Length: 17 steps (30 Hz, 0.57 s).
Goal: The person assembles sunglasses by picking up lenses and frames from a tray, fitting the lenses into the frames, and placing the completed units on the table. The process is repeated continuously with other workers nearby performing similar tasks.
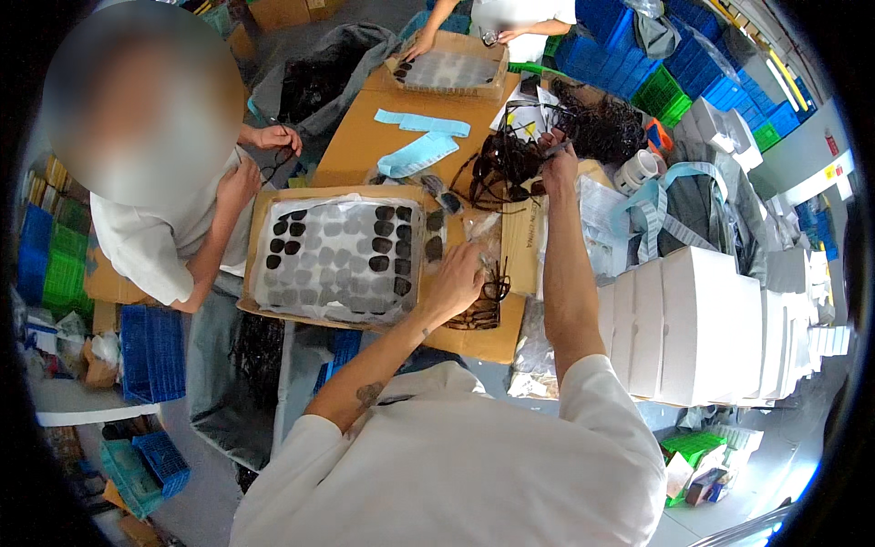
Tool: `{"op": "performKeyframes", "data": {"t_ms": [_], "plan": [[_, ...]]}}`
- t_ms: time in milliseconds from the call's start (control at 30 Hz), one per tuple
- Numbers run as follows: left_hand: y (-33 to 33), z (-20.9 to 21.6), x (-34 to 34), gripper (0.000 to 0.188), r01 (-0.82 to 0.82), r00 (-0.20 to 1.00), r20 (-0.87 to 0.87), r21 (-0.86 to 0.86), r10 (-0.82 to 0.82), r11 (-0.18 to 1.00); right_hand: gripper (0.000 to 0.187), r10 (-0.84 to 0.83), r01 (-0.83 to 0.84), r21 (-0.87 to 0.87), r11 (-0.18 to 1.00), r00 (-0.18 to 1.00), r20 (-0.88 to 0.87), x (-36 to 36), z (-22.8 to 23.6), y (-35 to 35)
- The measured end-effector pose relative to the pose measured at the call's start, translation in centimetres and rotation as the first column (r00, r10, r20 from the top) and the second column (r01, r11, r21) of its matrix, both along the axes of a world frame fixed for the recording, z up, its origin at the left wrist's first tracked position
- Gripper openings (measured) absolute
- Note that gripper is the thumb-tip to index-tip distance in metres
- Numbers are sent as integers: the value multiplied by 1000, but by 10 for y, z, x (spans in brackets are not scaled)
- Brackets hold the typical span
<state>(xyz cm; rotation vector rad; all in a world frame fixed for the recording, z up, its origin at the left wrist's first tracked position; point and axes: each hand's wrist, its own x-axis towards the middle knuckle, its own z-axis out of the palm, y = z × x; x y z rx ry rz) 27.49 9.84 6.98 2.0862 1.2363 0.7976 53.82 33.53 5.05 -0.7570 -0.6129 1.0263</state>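
Note:
My right hand reaches far forward to a heap of dark eyeglass frames. Its fingers are closed on a dark eyeglass frame at the heap's right side. Closer in, my left hand is curled above the cardboard, its fingertips pinched together; whatever they hold is too small to tell. Just below and right of it lie several brown-black eyeglass frames. To its left is a shallow carton lined with white paper, carrying rows of dark and grey lenses. A few more dark lenses lie beside the carton.
White boxes stand stacked on my right. Light blue strips lie on the cardboard tabletop. A co-worker on the left holds glasses; another works at a second lens carton. A white cup stands right of the heap.

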Motion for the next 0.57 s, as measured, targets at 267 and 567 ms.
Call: {"op": "performKeyframes", "data": {"t_ms": [267,567], "plan": [[45,64,7,51,7,993,117,116,-20,993,25,55,296,-366,882,707,705,24,38,23],[56,78,12,58,-39,955,284,-158,83,987,24,-446,403,212,891,865,230,-32,119,-39]]}}
